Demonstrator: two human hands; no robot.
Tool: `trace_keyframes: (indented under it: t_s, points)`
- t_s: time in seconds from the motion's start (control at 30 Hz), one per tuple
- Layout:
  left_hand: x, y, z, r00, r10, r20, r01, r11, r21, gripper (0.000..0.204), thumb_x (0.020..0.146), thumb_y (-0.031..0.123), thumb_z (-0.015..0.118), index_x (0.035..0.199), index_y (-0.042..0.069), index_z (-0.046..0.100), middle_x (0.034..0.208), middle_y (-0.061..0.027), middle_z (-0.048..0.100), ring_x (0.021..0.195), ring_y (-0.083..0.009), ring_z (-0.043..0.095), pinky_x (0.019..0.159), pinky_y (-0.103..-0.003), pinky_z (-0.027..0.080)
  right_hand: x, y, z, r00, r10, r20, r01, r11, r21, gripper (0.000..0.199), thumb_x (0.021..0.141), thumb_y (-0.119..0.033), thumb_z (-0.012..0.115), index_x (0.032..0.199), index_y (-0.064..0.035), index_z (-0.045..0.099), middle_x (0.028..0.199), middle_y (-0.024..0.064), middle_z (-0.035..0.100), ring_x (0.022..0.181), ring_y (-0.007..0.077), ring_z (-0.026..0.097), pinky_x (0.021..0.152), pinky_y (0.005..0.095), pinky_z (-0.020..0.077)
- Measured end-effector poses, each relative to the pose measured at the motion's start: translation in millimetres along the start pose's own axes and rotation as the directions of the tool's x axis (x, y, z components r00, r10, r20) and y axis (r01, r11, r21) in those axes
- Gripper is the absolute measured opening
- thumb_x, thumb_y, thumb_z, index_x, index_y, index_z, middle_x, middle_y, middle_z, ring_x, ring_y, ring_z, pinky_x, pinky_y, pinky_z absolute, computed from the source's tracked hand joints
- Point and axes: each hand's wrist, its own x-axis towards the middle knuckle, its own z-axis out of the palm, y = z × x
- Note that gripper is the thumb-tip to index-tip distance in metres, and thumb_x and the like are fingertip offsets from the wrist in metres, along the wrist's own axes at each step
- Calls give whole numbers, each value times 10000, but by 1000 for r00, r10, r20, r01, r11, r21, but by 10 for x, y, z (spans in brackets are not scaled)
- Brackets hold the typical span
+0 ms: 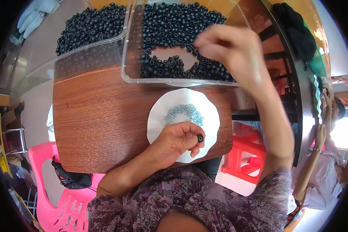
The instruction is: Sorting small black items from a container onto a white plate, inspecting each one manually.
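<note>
Over the white scalloped plate (158, 112), my left hand (178, 140) pinches a small black ring-like part (200, 138) between thumb and fingers, its round opening facing up. Many tiny pale greenish pieces (185, 109) lie on the plate, just beyond that hand. My right hand (230, 44) is raised at the right side of a clear plastic bin (158, 81), its fingers curled and smeared by motion. Whether anything sits between those fingers is hidden. Heaps of similar small black parts (172, 25) fill much of the bin, with a bare patch of its floor showing.
A second clear bin (92, 45) of black parts (94, 24) stands at the left. Both are at the far side of the brown wooden table (100, 120). A pink chair (42, 166) is at the left, red stools (243, 154) at the right. Another person (317, 174) sits at far right.
</note>
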Motion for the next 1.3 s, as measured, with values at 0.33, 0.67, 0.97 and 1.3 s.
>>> trace_keyframes:
  t_s: [0.33, 0.67, 0.97, 1.3]
  points:
    - [-6, 82, -52, 997, 16, -79, -17, 1000, -15, 177, 867, 105, 568, 967, -38, 541, 844, -111, 576, 682, -161, 533, 652, -289, 433, 585, 1013, 787, 829, 229, 510, -14, 920, -391, 210, 625, 8, 612, 811, -74, 663, 786, 130, 652, 795, 303, 630, 726, 374, 493]
    - [29, 21, -77, 998, 41, -57, -40, 999, 23, 152, 869, 81, 549, 959, -42, 547, 850, -109, 573, 682, -159, 536, 650, -288, 434, 552, 1345, 763, 901, 113, 420, -7, 969, -245, 91, 657, 41, 579, 742, 8, 576, 670, 90, 601, 661, 182, 578, 604, 289, 463]
    - [8, 51, -32, 989, 135, -61, -138, 988, -63, 169, 855, 42, 561, 1001, -44, 556, 861, -125, 594, 682, -170, 558, 616, -268, 462, -340, -423, -124, 1000, 3, -8, -3, 999, -47, 120, 737, 10, 606, 847, -2, 653, 752, 80, 646, 711, 149, 600, 649, 259, 478]
    - [-195, -127, 227, 973, 189, -132, -172, 976, 131, 204, 869, 89, 561, 1037, -25, 547, 841, -94, 595, 696, -151, 551, 629, -262, 441, -1683, -490, 395, 871, 489, 45, -367, 585, 724, 182, 700, 53, 693, 873, 18, 649, 826, 52, 636, 750, 94, 583, 703, 221, 473]
